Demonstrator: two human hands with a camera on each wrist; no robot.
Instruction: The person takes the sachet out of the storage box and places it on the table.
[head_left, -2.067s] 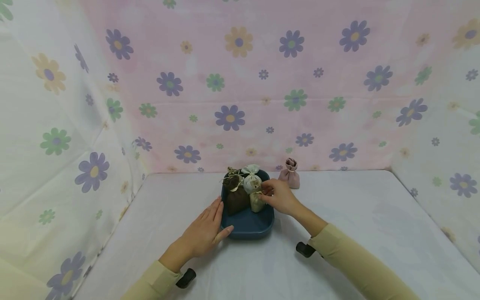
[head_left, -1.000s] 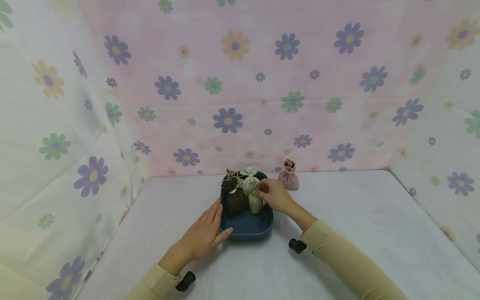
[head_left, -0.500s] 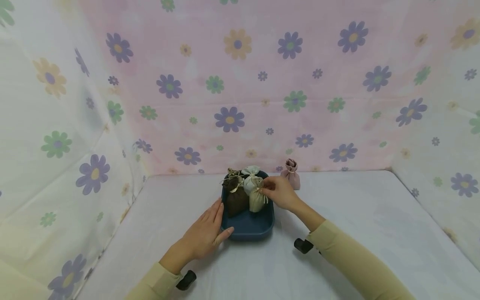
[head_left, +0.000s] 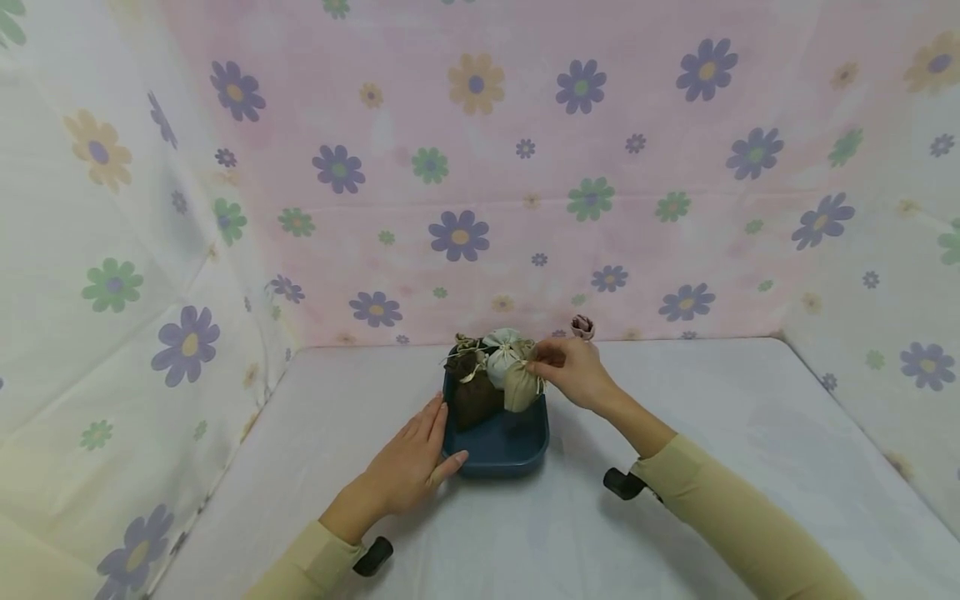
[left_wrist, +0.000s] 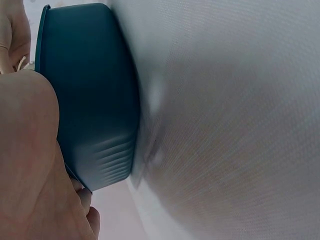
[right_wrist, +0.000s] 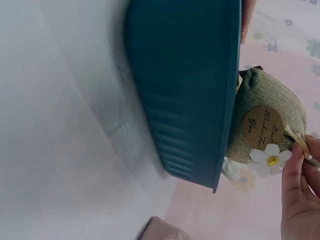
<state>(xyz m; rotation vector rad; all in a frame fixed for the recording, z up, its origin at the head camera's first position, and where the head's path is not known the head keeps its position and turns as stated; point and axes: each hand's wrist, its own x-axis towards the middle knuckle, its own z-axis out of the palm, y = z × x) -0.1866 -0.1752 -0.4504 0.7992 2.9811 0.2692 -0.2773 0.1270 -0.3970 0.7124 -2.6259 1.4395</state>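
Observation:
My right hand [head_left: 576, 373] pinches the tied neck of a beige drawstring pouch [head_left: 522, 390], held over the right side of a blue tub [head_left: 498, 457]. In the right wrist view, the beige pouch [right_wrist: 272, 107] carries a round brown tag and a white flower, and shows above the tub's rim. My left hand [head_left: 401, 467] lies along the tub's left rim, fingers straight and thumb over the near left corner. Inside the tub are a dark brown pouch [head_left: 476, 402] at the left and a white pouch [head_left: 501, 367] behind the beige one.
A pink pouch [head_left: 582, 327] stands on the table behind my right hand, its body mostly hidden. The table has a white cover [head_left: 315, 417]. Flower-printed cloth [head_left: 480, 167] hangs at the back and both sides.
My right hand has lifted the beige pouch up and slightly right, off the tub's floor. It now hides most of the pink pouch. My left hand stays on the rim.

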